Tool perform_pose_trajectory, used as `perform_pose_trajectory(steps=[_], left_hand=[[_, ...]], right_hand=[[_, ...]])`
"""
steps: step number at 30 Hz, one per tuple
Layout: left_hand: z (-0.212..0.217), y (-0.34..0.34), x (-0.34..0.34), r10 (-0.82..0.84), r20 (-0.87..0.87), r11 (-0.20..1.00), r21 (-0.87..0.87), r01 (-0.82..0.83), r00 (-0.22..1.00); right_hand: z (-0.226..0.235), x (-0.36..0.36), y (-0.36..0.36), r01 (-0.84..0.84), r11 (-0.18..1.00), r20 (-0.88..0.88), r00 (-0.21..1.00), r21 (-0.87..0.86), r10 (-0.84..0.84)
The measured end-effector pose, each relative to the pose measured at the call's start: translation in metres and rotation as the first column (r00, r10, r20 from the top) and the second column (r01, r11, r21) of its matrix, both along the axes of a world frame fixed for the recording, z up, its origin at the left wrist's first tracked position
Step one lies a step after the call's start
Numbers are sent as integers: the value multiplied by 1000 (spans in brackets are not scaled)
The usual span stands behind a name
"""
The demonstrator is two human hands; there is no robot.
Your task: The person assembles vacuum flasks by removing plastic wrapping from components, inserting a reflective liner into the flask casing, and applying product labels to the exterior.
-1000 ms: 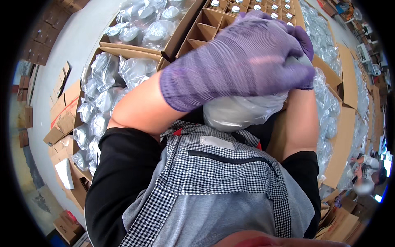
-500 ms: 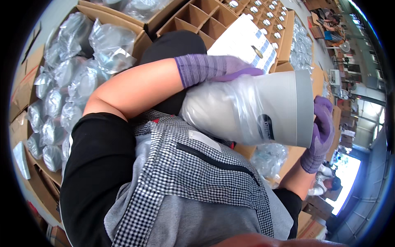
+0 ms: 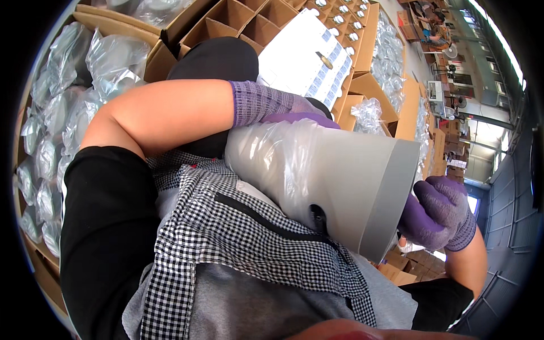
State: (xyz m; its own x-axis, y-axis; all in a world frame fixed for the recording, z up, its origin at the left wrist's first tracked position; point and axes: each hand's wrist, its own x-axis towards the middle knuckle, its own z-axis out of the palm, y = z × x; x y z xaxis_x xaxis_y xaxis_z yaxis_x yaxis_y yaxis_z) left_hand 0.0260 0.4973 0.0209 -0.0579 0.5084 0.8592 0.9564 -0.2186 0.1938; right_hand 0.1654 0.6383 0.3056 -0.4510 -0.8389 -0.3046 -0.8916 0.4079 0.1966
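Observation:
A large pale grey tapered bin point(image 3: 351, 175) lies tilted across my front, its wide grey-banded mouth toward the right. Clear plastic film point(image 3: 280, 158) is wrapped around its narrower half. On the side facing me is a small black oval fitting point(image 3: 318, 216). My left hand point(image 3: 286, 107), in a purple glove, lies along the upper side of the bin and clasps it against my body; its fingertips are partly hidden. My right hand point(image 3: 439, 212), gloved alike, is at the mouth with curled fingers. The rim hides part of it, and whatever it grips cannot be made out.
On the left stands a carton of plastic-wrapped items point(image 3: 54, 113). Ahead are a divided carton point(image 3: 226, 20), white printed sheets point(image 3: 306, 56) and white-capped items point(image 3: 338, 19). More cartons of wrapped goods point(image 3: 388, 51) stretch to the right. A person point(image 3: 436, 34) sits far off.
The bin's mouth has swung down and nearer to me. My right hand has moved from the rim's outer edge to its mouth, fingers curling. My left hand still clasps the bin.

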Motion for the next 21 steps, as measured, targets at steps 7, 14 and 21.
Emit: perform_pose_trajectory(steps=[7,14,21], left_hand=[[17,6,-1,-94,47,996,1,94,994],[22,15,-4,-162,190,986,-3,166,968],[57,-15,-10,-272,778,962,240,132,567]], right_hand=[[-16,-32,-7,-292,946,30,954,-143,299],[-42,-34,6,406,864,283,902,-300,-325],[-71,-61,18,609,644,317,792,-463,-521]])
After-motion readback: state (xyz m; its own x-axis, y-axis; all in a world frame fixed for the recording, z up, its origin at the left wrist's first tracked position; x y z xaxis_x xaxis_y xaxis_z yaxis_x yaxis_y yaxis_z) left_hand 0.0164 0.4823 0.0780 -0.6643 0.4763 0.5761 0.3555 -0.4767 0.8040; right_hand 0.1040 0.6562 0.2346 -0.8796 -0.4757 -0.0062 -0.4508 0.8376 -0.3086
